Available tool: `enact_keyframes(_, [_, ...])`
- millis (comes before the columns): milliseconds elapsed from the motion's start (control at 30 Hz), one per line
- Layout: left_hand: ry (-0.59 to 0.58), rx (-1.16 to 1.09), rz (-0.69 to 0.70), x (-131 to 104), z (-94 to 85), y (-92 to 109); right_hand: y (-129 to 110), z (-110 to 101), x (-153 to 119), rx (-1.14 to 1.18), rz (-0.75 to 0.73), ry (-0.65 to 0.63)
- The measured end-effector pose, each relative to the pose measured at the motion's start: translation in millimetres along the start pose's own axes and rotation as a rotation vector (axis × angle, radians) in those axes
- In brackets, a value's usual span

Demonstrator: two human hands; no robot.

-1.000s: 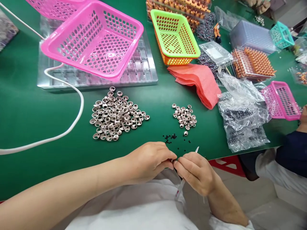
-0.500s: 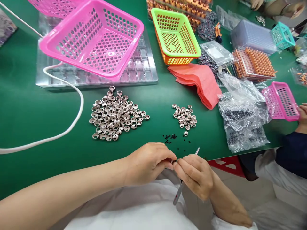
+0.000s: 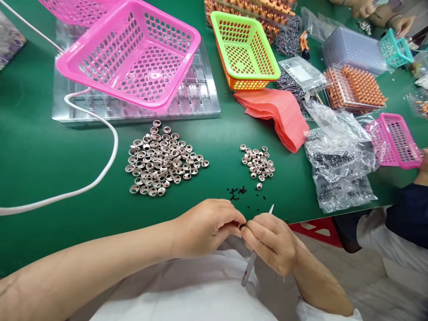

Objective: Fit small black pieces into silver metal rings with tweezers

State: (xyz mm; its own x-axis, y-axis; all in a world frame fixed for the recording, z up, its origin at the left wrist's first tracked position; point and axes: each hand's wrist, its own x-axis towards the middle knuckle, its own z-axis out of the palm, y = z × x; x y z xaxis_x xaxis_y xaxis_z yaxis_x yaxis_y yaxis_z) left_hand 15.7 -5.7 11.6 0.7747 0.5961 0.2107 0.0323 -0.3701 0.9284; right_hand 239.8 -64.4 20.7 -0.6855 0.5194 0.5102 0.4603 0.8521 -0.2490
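My left hand [image 3: 209, 229] pinches a small metal ring-like cap [image 3: 241, 226] between thumb and fingertips, just over the table's front edge. Most of the cap is hidden by fingers. My right hand [image 3: 272, 243] meets it from the other side, its thumb and index finger pressed at the cap. Metal tweezers [image 3: 249, 269] lie across the right palm, pointed tip up and grip end down, held by the curled fingers. Just beyond the hands are scattered tiny black pieces [image 3: 239, 191]. Behind these lies a small pile of silver ring-like caps [image 3: 259, 164].
A larger pile of caps [image 3: 162, 162] lies left. Behind it, a pink basket [image 3: 133, 58] rests on clear trays [image 3: 203, 89]. A green basket [image 3: 247, 49], red cloth [image 3: 277, 111] and plastic bags [image 3: 341, 174] stand right. A white cable [image 3: 112, 156] curves left. Other people's hands [image 3: 397, 24] show top right.
My hands stay together at the cap. The right hand and tweezers have tilted slightly, the tip shifting a little left. At top right another person's hands have moved.
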Motion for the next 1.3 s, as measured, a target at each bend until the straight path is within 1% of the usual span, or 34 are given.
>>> enact_keyframes(67, [-0.011, 0.007, 0.001, -0.1, 1.4, -0.7, 1.1, 2.9, -0.7, -0.002, 0.002, 0.010])
enact_keyframes(133, [-0.037, 0.035, -0.029, 0.7, 1.6, 0.6, 2.3, 6.3, -1.2, 0.007, 0.013, 0.011])
enact_keyframes(200, [-0.073, 0.076, -0.082, 2.4, -1.2, 3.5, 3.1, 8.8, -1.5, 0.063, 0.073, -0.016])
enact_keyframes(267, [-0.089, 0.137, -0.137, 4.4, -8.6, 6.5, 3.1, 9.5, -2.1, 0.126, 0.178, -0.009])
enact_keyframes(333, [-0.051, 0.249, -0.175, 5.4, -21.2, 7.8, 2.2, 8.1, -3.9, 0.160, 0.282, 0.072])
enact_keyframes(433, [0.096, 0.533, -0.202, 3.0, -47.1, 4.6, 0.3, 4.2, -10.1, 0.157, 0.410, 0.282])
enact_keyframes(500, [0.195, 0.743, -0.235, -1.0, -65.0, 0.7, -0.5, 2.3, -16.2, 0.139, 0.475, 0.396])
enact_keyframes(567, [0.233, 0.919, -0.319, -5.5, -79.9, -2.2, -0.7, 1.8, -22.8, 0.121, 0.518, 0.466])
enact_keyframes(633, [0.232, 1.051, -0.412, -8.7, -90.1, -3.0, -1.1, 2.3, -28.8, 0.117, 0.573, 0.499])
enact_keyframes(700, [0.224, 1.130, -0.470, -8.8, -94.5, -1.7, -2.1, 3.5, -33.9, 0.119, 0.639, 0.533])
enact_keyframes(733, [0.232, 1.149, -0.475, -7.2, -94.2, -0.3, -2.8, 4.2, -36.1, 0.116, 0.666, 0.552])
enact_keyframes(800, [0.275, 1.147, -0.421, -0.3, -87.8, 3.4, -4.4, 5.9, -40.1, 0.104, 0.713, 0.603])
enact_keyframes(833, [0.296, 1.124, -0.366, 5.0, -81.6, 5.7, -5.1, 7.0, -41.9, 0.097, 0.734, 0.628])
enact_keyframes(867, [0.289, 1.087, -0.302, 11.6, -73.5, 8.3, -5.5, 8.2, -43.4, 0.093, 0.753, 0.653])
enact_keyframes(900, [0.251, 1.036, -0.243, 19.4, -63.8, 11.0, -5.7, 9.5, -44.6, 0.095, 0.770, 0.676])
enact_keyframes(967, [0.113, 0.933, -0.164, 37.7, -41.2, 15.8, -5.7, 12.1, -45.7, 0.107, 0.785, 0.710])
enact_keyframes(1033, [-0.070, 0.883, -0.203, 57.7, -18.0, 18.4, -5.8, 14.0, -45.2, 0.120, 0.779, 0.717])
enact_keyframes(1067, [-0.138, 0.881, -0.243, 67.3, -7.7, 18.6, -6.2, 14.3, -44.7, 0.125, 0.774, 0.710])
enact_keyframes(1100, [-0.176, 0.885, -0.283, 76.2, 1.3, 17.9, -6.9, 14.3, -44.3, 0.127, 0.773, 0.703])
enact_keyframes(1133, [-0.205, 0.889, -0.307, 84.0, 8.8, 16.5, -8.0, 14.0, -44.3, 0.126, 0.777, 0.701])
enact_keyframes(1200, [-0.220, 0.898, -0.335, 95.7, 18.9, 12.4, -10.8, 12.6, -46.1, 0.119, 0.800, 0.712])
enact_keyframes(1300, [-0.217, 0.907, -0.350, 104.1, 25.2, 5.3, -15.2, 10.8, -53.3, 0.134, 0.845, 0.743])
